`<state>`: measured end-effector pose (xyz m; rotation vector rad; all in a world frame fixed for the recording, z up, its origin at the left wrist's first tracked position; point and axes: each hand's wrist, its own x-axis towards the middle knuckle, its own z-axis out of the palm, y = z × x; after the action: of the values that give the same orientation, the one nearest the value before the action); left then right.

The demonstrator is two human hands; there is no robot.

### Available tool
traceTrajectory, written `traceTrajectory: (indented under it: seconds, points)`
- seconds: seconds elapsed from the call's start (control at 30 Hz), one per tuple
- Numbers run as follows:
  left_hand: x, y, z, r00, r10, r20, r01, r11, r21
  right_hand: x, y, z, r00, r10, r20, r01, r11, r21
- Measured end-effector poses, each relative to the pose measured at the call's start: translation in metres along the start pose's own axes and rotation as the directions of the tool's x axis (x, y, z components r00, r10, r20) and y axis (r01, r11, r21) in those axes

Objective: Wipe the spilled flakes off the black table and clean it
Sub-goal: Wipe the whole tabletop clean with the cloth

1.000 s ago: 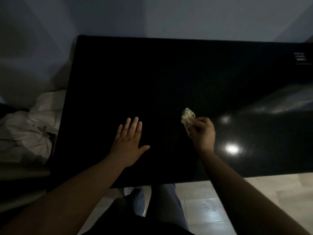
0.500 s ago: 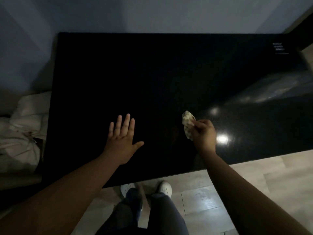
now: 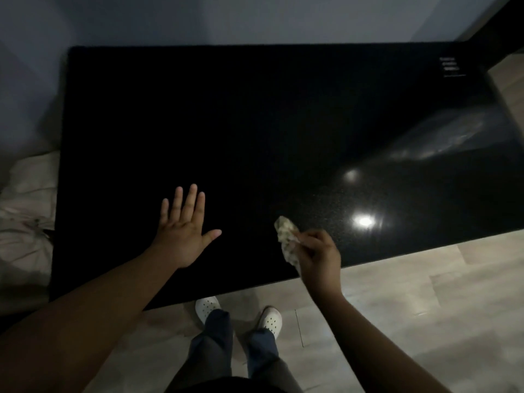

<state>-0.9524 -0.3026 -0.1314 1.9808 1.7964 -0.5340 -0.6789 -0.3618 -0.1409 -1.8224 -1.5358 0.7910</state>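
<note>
Glossy black desk (image 3: 255,123) w/ two light glares toward 3 o'clock. At 7 o'clock on it: L grip (image 3: 184,236) released, palm down flat on the surface, fingers straight & slightly spread, thumb out toward 3. At 5 o'clock, near the front edge: R grip (image 3: 317,256) clenched round a crumpled pale cloth wad (image 3: 286,234), wad poking out toward 11; touching the desk or just above it, can't tell. Small white label (image 3: 450,68) at the 1 o'clock corner. Pale fabric heap (image 3: 25,208) off the desk at 9. White clogs (image 3: 207,307) on wood floor (image 3: 397,293) at 6.
</note>
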Motion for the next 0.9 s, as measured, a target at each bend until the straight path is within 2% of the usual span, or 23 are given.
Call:
traceTrajectory:
  seconds: [0.1, 0.2, 0.37, 0.43, 0.63, 0.9]
  points:
    - [0.001, -0.001, 0.0, 1.0, 0.011, 0.003, -0.011, 1.0, -0.017, 0.012, 0.008, 0.001, 1.0, -0.005, -0.027, 0.003, 0.998, -0.056]
    - [0.002, -0.002, 0.002, 1.0, 0.021, -0.019, -0.021, 1.0, -0.021, -0.018, 0.005, 0.007, 0.999, -0.036, 0.006, 0.036, 0.998, -0.055]
    - [0.001, -0.004, 0.006, 0.995, 0.025, -0.093, -0.029, 0.999, -0.038, -0.058, -0.005, 0.008, 0.98, -0.099, 0.17, 0.101, 0.995, -0.001]
    - [0.0, -0.004, 0.008, 0.991, 0.027, -0.135, -0.036, 0.997, -0.063, -0.05, -0.017, 0.004, 0.978, -0.118, 0.171, 0.12, 0.993, -0.001]
    - [0.001, -0.015, -0.021, 0.926, -0.01, -0.378, -0.104, 0.954, -0.28, 0.019, -0.063, 0.0, 0.99, -0.139, 0.012, 0.138, 0.989, 0.06]
    - [0.044, -0.047, -0.056, 0.904, -0.08, -0.419, -0.114, 0.901, -0.418, 0.145, -0.095, 0.029, 0.994, -0.112, -0.008, 0.112, 0.989, 0.093]
